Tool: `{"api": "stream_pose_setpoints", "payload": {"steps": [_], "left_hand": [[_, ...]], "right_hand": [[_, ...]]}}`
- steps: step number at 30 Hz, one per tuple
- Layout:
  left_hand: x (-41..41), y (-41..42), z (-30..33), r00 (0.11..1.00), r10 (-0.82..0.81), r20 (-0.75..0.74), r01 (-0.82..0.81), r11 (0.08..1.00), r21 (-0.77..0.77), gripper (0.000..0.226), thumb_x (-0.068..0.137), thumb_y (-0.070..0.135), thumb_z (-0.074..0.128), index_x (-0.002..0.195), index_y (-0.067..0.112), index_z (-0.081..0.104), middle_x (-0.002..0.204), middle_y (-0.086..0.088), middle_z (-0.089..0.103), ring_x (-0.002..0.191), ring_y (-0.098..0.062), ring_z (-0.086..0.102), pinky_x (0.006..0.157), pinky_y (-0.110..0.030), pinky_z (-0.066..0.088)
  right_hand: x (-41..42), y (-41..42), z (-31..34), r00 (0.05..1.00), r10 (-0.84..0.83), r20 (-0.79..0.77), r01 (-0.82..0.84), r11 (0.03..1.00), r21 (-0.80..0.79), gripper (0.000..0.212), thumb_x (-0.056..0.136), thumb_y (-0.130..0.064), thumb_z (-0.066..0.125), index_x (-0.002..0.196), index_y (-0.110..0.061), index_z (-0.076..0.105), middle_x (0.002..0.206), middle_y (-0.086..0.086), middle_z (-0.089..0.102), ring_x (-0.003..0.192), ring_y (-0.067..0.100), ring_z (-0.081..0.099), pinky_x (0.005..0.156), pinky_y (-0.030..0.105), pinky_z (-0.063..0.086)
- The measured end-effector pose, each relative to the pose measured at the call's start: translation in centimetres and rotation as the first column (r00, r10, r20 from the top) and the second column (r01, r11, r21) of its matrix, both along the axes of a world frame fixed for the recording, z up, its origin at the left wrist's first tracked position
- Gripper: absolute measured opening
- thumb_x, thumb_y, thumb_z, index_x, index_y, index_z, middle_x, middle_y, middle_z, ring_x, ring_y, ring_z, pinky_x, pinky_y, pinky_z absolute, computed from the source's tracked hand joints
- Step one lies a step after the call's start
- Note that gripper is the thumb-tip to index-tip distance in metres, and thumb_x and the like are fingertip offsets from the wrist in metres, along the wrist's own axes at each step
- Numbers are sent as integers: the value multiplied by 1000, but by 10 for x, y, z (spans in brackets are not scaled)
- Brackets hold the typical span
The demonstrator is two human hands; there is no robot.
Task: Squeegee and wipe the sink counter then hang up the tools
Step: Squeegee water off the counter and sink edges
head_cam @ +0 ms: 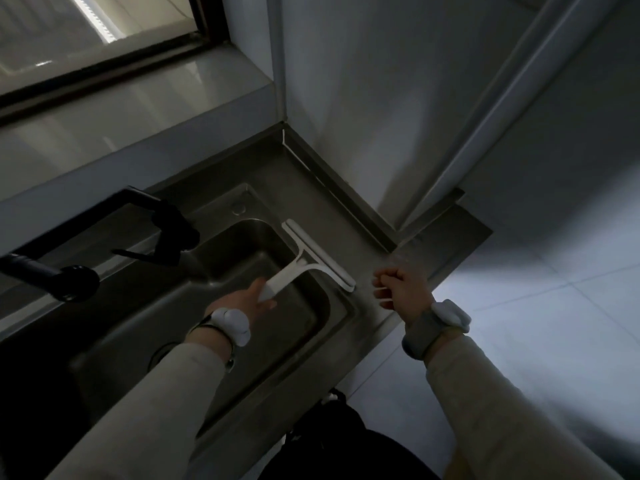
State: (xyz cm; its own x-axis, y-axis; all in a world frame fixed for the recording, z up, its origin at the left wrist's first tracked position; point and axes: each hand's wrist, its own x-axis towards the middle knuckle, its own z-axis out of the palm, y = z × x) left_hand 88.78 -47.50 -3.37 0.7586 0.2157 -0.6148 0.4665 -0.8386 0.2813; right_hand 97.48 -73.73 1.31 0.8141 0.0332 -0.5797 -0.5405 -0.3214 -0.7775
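One T-shaped white squeegee (313, 259), steel counter (349, 216)

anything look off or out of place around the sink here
Nothing stands out. The left hand holds the white squeegee with its blade along the right rim of the sink. The right hand is a fist over the counter. No spill or damage shows in this dim view.

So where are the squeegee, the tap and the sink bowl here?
squeegee (320, 259): head view, on its white blade.
tap (175, 226): head view, on its black body.
sink bowl (242, 237): head view, on its far inner wall.
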Motion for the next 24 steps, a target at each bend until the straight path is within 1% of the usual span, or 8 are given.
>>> {"api": "stream_pose_setpoints", "payload": {"steps": [3,6,8,10,13,18,21,24], "left_hand": [[-8,0,4,1000,-4,16,4,1000,5,57,96,51,36,145,25,22,129,-10,55,113,-29,57,89,-32,40],[-20,-4,14,998,1,66,0,1000,-21,51,96,49,35,139,23,28,121,-9,59,98,-26,59,79,-29,38],[-31,-7,17,990,48,130,-39,997,-72,39,96,46,39,127,22,38,111,-7,63,86,-22,59,76,-30,42],[-41,-9,19,976,121,181,-100,988,-120,31,95,45,42,115,21,43,104,-6,63,84,-23,61,75,-35,48],[-47,-11,19,964,191,183,-164,974,-154,29,94,46,45,109,21,45,98,-2,61,84,-22,62,77,-38,50],[-41,-33,22,954,204,220,-166,969,-180,19,93,42,49,100,26,42,82,9,52,70,-10,55,59,-27,40],[-33,-56,25,964,194,179,-153,963,-221,20,92,42,50,98,25,42,81,8,54,74,-15,59,65,-30,46],[-21,-89,29,966,185,179,-139,961,-239,27,91,44,52,101,20,44,90,3,56,89,-24,63,72,-32,47]], "right_hand": [[-18,-5,0,999,-29,-19,29,1000,-9,17,97,-6,44,93,-10,61,86,7,60,69,16,54,62,27,45],[-33,-11,2,997,-71,-10,71,997,-9,14,96,-7,48,97,-7,61,85,7,61,68,18,55,62,27,46],[-42,-14,3,997,-73,-12,73,997,-10,12,95,-9,49,95,-8,62,85,7,62,70,19,57,62,28,47],[-47,-18,4,997,-80,-13,80,997,-10,12,95,-11,51,97,-8,63,88,8,63,72,21,57,63,29,48],[-52,-22,0,997,-76,-18,76,997,-11,15,95,-11,51,102,-4,62,87,9,62,73,21,56,63,28,46],[-48,-32,-18,997,-72,-17,70,995,-78,14,96,-8,49,99,-6,62,87,8,61,70,17,53,61,26,44],[-43,-47,-34,997,-75,-24,71,987,-141,12,93,-10,53,90,-12,64,84,9,61,70,18,54,63,32,47],[-31,-66,-39,999,-46,-17,42,979,-202,14,90,-15,56,99,-12,67,78,7,61,76,24,56,80,43,52]]}}
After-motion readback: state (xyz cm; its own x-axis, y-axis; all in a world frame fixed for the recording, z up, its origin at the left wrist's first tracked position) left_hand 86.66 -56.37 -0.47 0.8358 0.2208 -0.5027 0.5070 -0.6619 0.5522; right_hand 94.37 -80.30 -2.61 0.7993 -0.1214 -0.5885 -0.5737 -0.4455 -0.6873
